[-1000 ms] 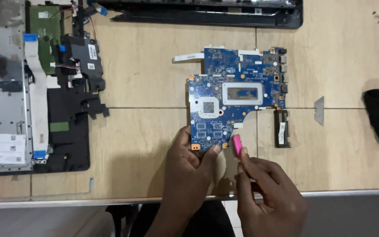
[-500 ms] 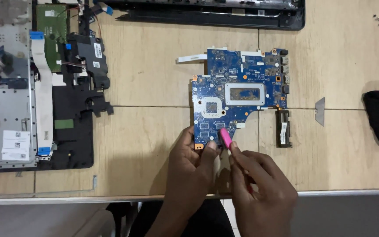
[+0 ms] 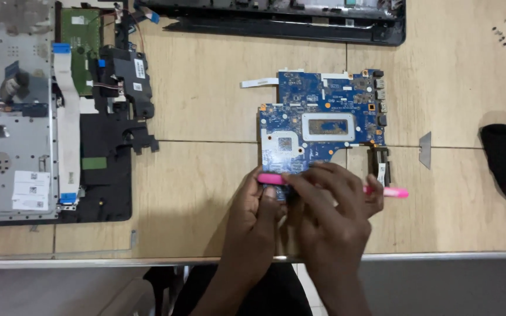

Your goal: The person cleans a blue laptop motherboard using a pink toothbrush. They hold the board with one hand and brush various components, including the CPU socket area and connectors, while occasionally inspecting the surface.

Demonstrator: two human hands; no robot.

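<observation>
Wooden bench (image 3: 206,117) was pretty cluttered; your left hand (image 3: 257,213) and right hand (image 3: 329,210) both pinched a pink tool (image 3: 390,192) lying sideways across the blue circuit board's (image 3: 323,117) near edge, close to the bench's front edge.

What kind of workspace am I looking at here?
Probably an electronics repair bench. A bare blue laptop motherboard lies on the wooden table, an opened laptop chassis lies at the left, and both hands, left hand and right hand, hold a pink tool over the board.
</observation>
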